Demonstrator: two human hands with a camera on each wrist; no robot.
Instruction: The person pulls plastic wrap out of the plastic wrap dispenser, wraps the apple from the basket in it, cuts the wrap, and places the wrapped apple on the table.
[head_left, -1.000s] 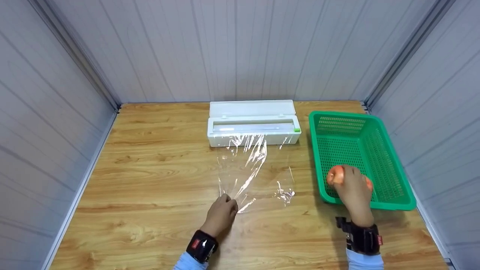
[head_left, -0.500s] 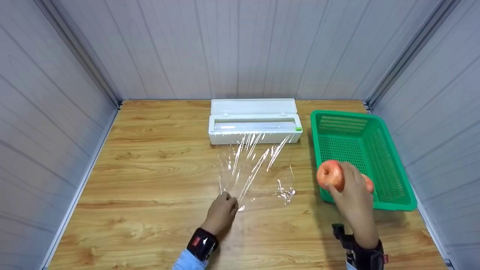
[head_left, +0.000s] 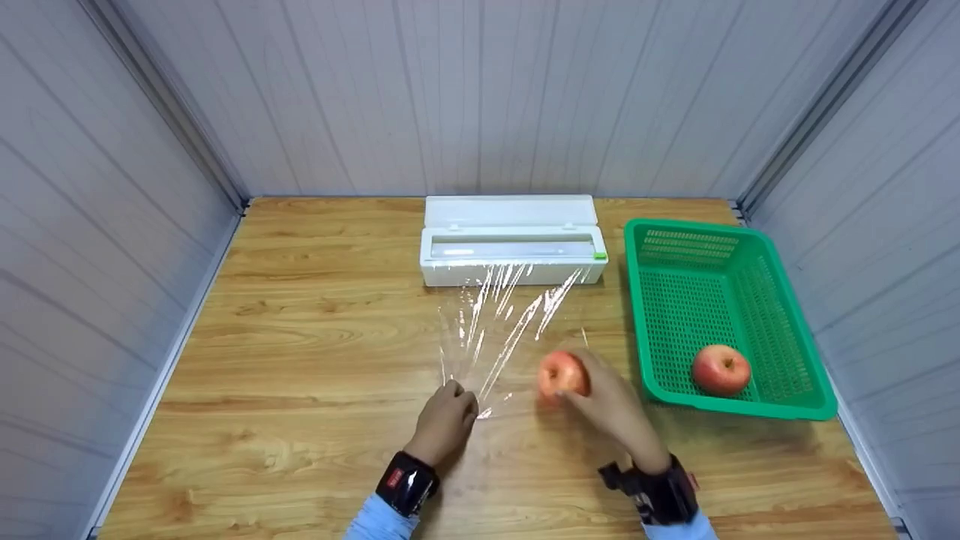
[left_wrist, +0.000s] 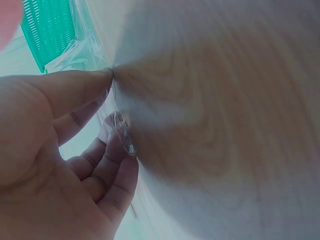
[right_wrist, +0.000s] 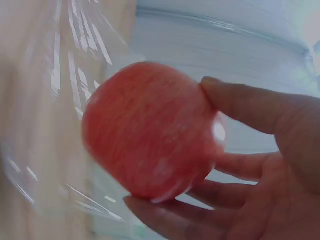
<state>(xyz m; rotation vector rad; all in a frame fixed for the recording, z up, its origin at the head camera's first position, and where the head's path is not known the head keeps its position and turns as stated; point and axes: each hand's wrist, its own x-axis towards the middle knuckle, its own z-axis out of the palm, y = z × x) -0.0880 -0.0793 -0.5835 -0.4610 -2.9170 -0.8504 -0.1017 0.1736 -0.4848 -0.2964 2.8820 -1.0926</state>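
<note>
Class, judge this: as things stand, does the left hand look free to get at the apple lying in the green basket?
Probably not. The left hand pinches the cling film, and the right hand with its own apple lies between it and the apple in the basket.

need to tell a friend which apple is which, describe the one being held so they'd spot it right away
Start at the white cling film dispenser at the back of the wooden table; a clear film sheet runs from it toward the person. The apple is over that sheet's near right part, gripped in the right hand. The other apple lies untouched in the green basket.
</note>
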